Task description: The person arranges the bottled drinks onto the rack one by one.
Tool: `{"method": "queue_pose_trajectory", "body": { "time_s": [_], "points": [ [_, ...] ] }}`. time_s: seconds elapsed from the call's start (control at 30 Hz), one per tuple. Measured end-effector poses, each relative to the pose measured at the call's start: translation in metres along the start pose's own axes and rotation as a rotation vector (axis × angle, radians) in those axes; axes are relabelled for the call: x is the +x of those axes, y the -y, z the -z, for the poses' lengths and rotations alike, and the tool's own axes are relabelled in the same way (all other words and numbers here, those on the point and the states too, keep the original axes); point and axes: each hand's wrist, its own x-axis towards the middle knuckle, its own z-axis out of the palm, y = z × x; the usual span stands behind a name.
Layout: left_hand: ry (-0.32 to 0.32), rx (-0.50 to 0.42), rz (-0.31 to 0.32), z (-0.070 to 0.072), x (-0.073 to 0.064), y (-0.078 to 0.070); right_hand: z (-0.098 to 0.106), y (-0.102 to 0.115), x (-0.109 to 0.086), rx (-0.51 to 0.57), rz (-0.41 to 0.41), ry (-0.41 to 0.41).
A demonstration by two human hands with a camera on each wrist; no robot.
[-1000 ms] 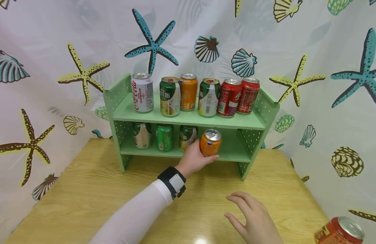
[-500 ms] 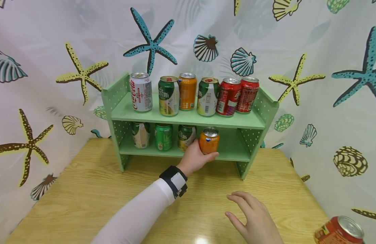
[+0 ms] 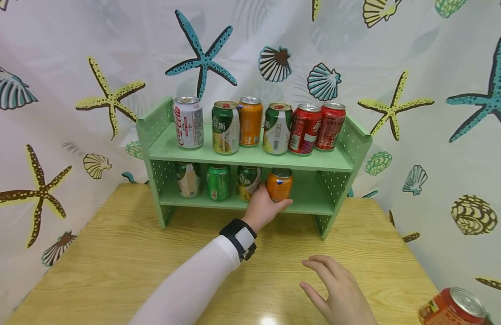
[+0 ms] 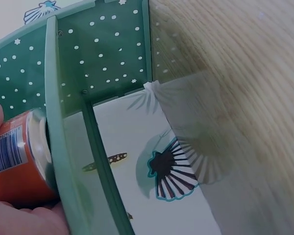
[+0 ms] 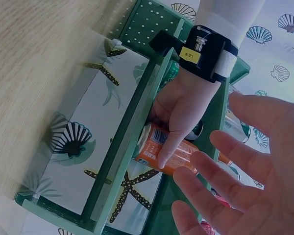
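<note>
My left hand (image 3: pixel 266 208) grips an orange Fanta can (image 3: pixel 280 186) by its side, thumb across the front, at the lower shelf of a green two-tier rack (image 3: pixel 250 159). The can stands upright at the shelf's front, right of a green-and-white can (image 3: pixel 248 183). In the left wrist view the orange can (image 4: pixel 19 161) shows its barcode, the hand around it. My right hand (image 3: pixel 339 289) hovers over the table's front, fingers apart and loosely bent, holding nothing; the right wrist view shows its spread fingers (image 5: pixel 230 178).
Several cans line the upper shelf, from a white Coca-Cola can (image 3: pixel 188 123) to red cans (image 3: pixel 331 126). A green can (image 3: pixel 218 183) and another green-and-white can (image 3: pixel 188 180) stand lower left. A red can (image 3: pixel 452 308) is at the front right of the wooden table (image 3: pixel 112 253).
The left hand has moved the orange can slightly back into the lower shelf, and the can has gone from tilted to upright. My right hand has stayed in place.
</note>
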Motion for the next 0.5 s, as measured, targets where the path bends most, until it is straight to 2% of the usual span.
{"method": "queue_pose_trajectory", "body": {
  "time_s": [0.2, 0.5],
  "points": [
    [-0.047, 0.04, 0.014, -0.0055, 0.0044, 0.0003, -0.001, -0.0009, -0.0025, 0.009, 0.008, -0.008],
    [-0.045, 0.014, 0.018, -0.0054, 0.0082, -0.0015, -0.0014, -0.0008, -0.003, 0.022, 0.018, -0.016]
  ]
}}
